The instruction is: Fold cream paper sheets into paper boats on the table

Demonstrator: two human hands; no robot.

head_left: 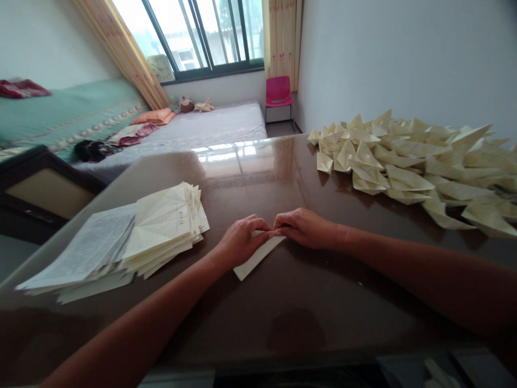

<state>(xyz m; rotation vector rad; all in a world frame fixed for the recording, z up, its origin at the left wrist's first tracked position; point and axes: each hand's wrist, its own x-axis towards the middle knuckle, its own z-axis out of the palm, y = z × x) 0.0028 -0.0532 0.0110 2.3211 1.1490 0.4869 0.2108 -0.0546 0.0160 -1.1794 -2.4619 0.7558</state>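
A folded cream paper strip [255, 257] lies on the glossy brown table [283, 312] in the middle. My left hand [241, 241] presses on its upper part with fingers curled and pinched. My right hand [304, 227] meets it from the right, fingertips pinching the same paper at its top end. Both hands touch each other over the fold.
A stack of flat printed and creased sheets [121, 240] lies to the left. A large heap of folded paper boats [416, 161] covers the right side of the table. Beyond are a bed [189, 129], a pink chair [278, 94] and a window [202, 32].
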